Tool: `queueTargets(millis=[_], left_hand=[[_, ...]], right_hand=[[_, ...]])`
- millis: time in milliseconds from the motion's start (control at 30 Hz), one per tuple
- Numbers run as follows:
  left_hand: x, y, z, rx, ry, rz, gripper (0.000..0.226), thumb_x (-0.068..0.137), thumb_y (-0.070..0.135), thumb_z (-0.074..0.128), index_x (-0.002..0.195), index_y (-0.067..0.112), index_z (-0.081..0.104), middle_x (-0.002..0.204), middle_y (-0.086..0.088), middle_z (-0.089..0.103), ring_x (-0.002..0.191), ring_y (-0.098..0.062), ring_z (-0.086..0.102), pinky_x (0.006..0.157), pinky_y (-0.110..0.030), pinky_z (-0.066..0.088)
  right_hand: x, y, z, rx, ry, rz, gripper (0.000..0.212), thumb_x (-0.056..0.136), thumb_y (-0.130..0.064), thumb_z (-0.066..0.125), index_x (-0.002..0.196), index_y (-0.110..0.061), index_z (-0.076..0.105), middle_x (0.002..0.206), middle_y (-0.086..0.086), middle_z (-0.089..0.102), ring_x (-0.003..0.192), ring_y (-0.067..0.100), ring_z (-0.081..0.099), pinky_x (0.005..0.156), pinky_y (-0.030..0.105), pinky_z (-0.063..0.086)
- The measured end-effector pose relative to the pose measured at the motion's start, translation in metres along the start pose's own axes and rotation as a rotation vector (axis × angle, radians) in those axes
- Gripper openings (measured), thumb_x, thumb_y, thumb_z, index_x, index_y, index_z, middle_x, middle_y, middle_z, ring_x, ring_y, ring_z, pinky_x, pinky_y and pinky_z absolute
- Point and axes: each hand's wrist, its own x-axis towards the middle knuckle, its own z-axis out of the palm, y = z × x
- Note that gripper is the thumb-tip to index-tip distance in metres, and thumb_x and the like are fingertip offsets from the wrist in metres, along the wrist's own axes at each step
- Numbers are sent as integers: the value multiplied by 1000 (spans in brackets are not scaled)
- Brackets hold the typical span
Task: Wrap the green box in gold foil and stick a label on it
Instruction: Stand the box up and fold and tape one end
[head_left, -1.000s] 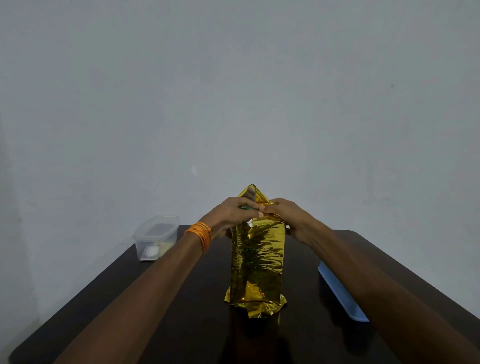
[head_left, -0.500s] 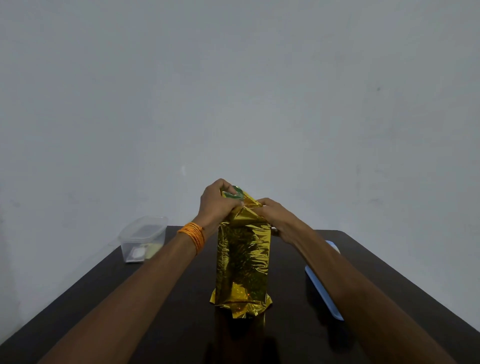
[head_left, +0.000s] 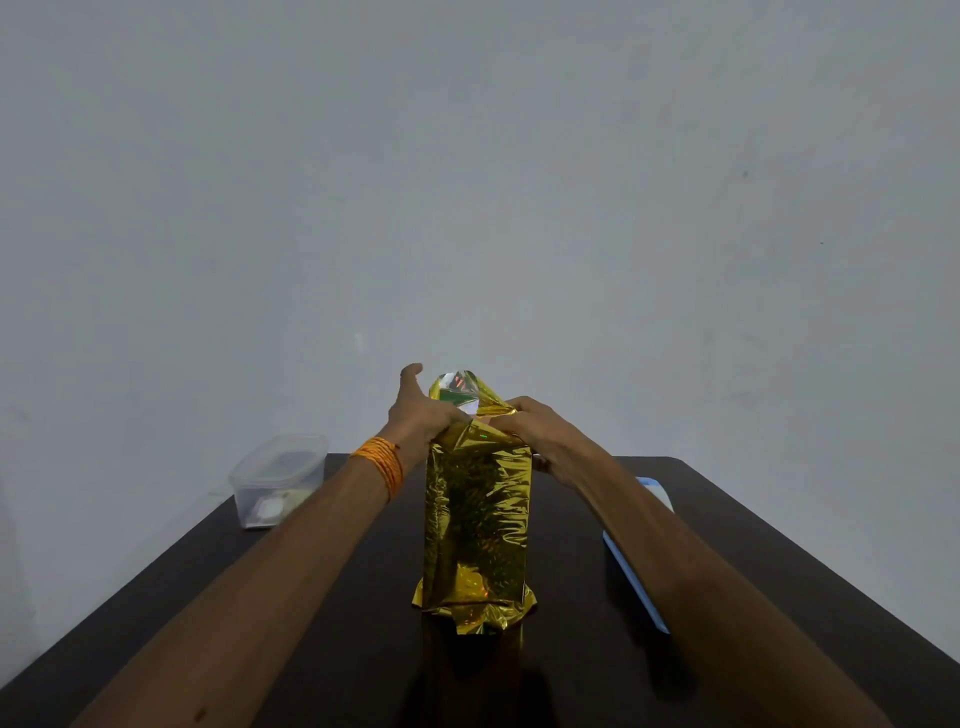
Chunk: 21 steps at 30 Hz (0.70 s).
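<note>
The box stands upright in the middle of the dark table (head_left: 311, 649), wrapped in crinkled gold foil (head_left: 475, 525). Only a strip of the green box (head_left: 457, 397) shows at the top, where the foil stands open in a loose flap. My left hand (head_left: 418, 410) presses the foil at the top left corner, thumb lifted and fingers down on the fold. My right hand (head_left: 530, 421) pinches the foil flap at the top right. Excess foil is folded under the base. No label is in sight.
A clear plastic container with lid (head_left: 278, 480) sits at the table's far left corner, small pale items inside. A flat light-blue tray (head_left: 639, 577) lies along the right side, partly behind my right forearm. A bare grey wall stands behind the table.
The top foil flap has opened up, showing green box underneath. My left hand shifted from on top of the flap to its left side, thumb raised. Right hand stays pinching the foil.
</note>
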Motion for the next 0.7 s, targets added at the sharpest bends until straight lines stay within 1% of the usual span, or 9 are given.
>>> queueTargets(millis=[67, 133, 167, 267, 400, 433, 533, 600, 700], left_hand=[[-3, 4, 1, 3, -6, 3, 99, 71, -17, 71, 148, 29, 30, 131, -22, 50, 101, -38, 64, 62, -39, 61], [-3, 8, 3, 16, -12, 19, 86, 78, -23, 52, 147, 24, 36, 133, -25, 49, 83, -29, 61, 39, -23, 47], [-3, 9, 2, 20, -16, 20, 83, 79, -24, 47, 147, 23, 38, 133, -25, 48, 78, -27, 58, 35, -19, 42], [-4, 9, -4, 31, -41, 14, 76, 84, -19, 50, 146, 22, 39, 137, -24, 45, 94, -31, 58, 41, -25, 48], [-12, 8, -12, 87, -43, 7, 83, 73, -3, 78, 143, 19, 40, 127, -19, 55, 99, -29, 62, 62, -32, 53], [-13, 8, -11, 95, -46, -5, 84, 72, -3, 79, 143, 19, 40, 124, -19, 57, 96, -28, 63, 62, -32, 53], [-16, 13, -7, 86, -51, -15, 80, 74, -13, 69, 142, 18, 42, 126, -22, 54, 100, -31, 60, 52, -29, 48], [-13, 15, -6, 90, -42, 4, 75, 77, -15, 62, 141, 20, 44, 128, -23, 53, 98, -31, 59, 48, -27, 46], [-15, 12, -12, 77, 6, 44, 57, 82, -7, 60, 132, 19, 53, 122, -20, 59, 90, -27, 62, 53, -30, 52]], right_hand=[[-1, 0, 0, 3, 1, 22, 38, 84, -27, 77, 113, -10, 59, 94, 10, 70, 77, 19, 68, 64, 28, 53], [-2, 0, 0, 10, 13, 38, 39, 84, -29, 78, 112, -9, 60, 90, 8, 70, 72, 17, 67, 56, 24, 51], [-2, 0, 0, 5, 18, 38, 38, 84, -30, 78, 110, -9, 61, 89, 8, 69, 73, 17, 66, 57, 24, 50], [-1, 1, 0, -15, 28, 33, 35, 82, -34, 78, 102, -10, 61, 87, 10, 66, 78, 21, 62, 65, 31, 45], [0, 0, 0, -32, 21, 37, 36, 81, -35, 79, 101, -9, 62, 77, 5, 63, 69, 18, 58, 50, 25, 38], [-1, 0, 0, -26, 21, 40, 33, 83, -33, 78, 100, -10, 62, 75, 3, 64, 66, 17, 59, 48, 23, 39], [-4, -2, 1, -20, 24, 43, 29, 83, -32, 78, 95, -11, 63, 77, 3, 66, 72, 18, 62, 59, 27, 43], [-4, -2, 1, -29, 25, 39, 28, 83, -33, 78, 92, -11, 63, 76, 3, 66, 71, 18, 62, 56, 26, 42], [-6, -2, -1, -37, 23, 39, 20, 90, -28, 69, 91, -11, 60, 78, 4, 62, 68, 14, 58, 54, 23, 41]])
